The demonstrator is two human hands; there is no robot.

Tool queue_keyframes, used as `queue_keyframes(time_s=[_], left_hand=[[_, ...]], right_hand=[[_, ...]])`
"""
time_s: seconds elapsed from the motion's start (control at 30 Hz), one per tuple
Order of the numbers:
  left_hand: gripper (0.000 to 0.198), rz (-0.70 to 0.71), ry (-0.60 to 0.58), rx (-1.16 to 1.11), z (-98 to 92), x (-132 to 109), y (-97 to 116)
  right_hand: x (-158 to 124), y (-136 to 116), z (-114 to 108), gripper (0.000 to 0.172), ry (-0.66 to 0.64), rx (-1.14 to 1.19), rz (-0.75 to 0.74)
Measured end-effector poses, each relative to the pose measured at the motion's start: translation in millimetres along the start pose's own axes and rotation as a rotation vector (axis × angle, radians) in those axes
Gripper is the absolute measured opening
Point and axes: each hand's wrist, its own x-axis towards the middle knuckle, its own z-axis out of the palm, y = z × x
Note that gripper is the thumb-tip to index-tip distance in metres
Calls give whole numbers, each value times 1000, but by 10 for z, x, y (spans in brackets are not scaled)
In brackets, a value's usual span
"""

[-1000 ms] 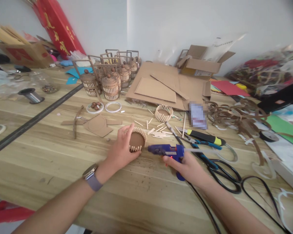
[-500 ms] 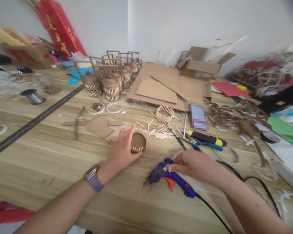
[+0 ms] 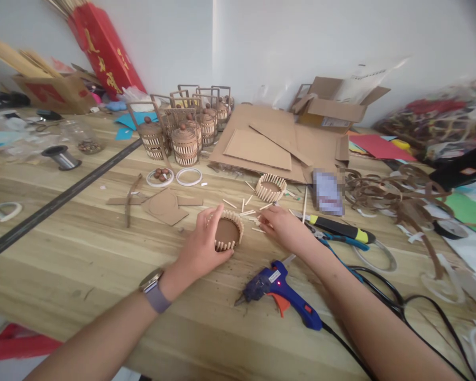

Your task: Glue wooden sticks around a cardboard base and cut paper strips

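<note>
My left hand [image 3: 202, 238] curls around the near side of a small round basket [image 3: 227, 233], a brown disc ringed with short upright wooden sticks; thumb and fingers grip its wall. Over the loose wooden sticks [image 3: 247, 213] on the table, my right hand [image 3: 280, 225] has its fingertips together and pointing down. Whether a stick is between them is too small to make out. A blue hot glue gun [image 3: 280, 286] with an orange trigger lies below the right hand, untouched, nozzle to the left. Behind the sticks stands a second stick-walled basket [image 3: 270, 188].
Finished lidded baskets with handles [image 3: 185, 145] stand at the back. Cardboard sheets [image 3: 257, 148] lie behind the work area. To the right are a yellow-black utility knife [image 3: 341, 227], blue-handled pliers [image 3: 347, 241], brown strips [image 3: 376, 190] and the glue gun's black cord [image 3: 345, 346].
My right hand has left the glue gun, which lies on the table, and moved up and left to the loose sticks. My left hand still holds the basket in place.
</note>
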Motion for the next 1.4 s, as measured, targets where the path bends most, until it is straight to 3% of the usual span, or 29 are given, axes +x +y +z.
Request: queue_keyframes(time_s=[0.23,0.33,0.4,0.5,0.6,0.77,1.17,1.4], left_hand=[[103,-40,-23,-7,-9,5,3],[100,-63,-23,-11,-8,1,6],[100,-69,-24,-20,-8,0,8],[100,-60,-24,-38,-10,3,7],[100,-34,-18,-42,-7,7,-2],[100,-14,6,-37,16,4,-22],[100,-13,10,-45,15,-1,-21],[100,-21,6,-54,16,-4,-24]], right_hand=[[-73,-5,-129,9,54,115,-21],[-161,-108,-252,12,93,306,-70],[-227,-210,-317,17,73,475,-122],[-288,-357,-345,11,-21,588,-160],[-286,-441,-290,9,-27,563,-224],[-235,-464,-150,7,162,441,-377],[-169,-446,19,5,198,421,-314],[-158,-415,76,5,245,293,-383]])
